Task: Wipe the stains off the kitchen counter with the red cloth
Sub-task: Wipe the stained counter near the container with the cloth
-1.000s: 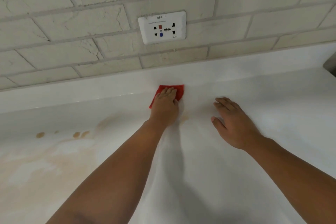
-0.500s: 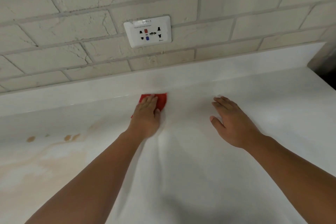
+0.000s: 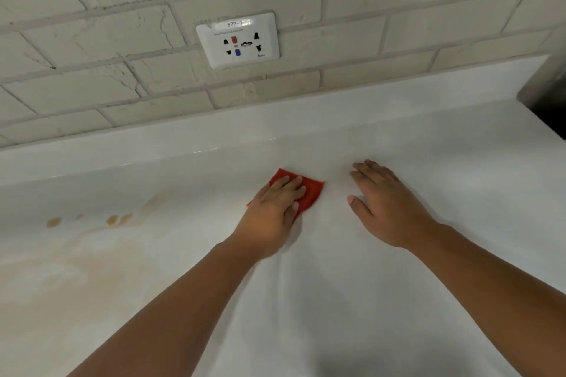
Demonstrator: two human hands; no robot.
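My left hand (image 3: 271, 211) presses flat on the red cloth (image 3: 311, 193), which lies on the white kitchen counter (image 3: 337, 300) near the middle; the hand covers most of the cloth. My right hand (image 3: 386, 205) rests palm down on the counter just right of the cloth, fingers apart, holding nothing. Brown stain spots (image 3: 118, 219) and a pale tan smear (image 3: 76, 269) sit on the counter to the left of the cloth.
A low white upstand (image 3: 275, 125) runs along the back of the counter under a pale brick wall with a white socket plate (image 3: 239, 40). A dark appliance edge (image 3: 548, 101) stands at the far right.
My left hand and the cloth have slid back from the upstand toward me and a little to the right. My right hand has stayed in place.
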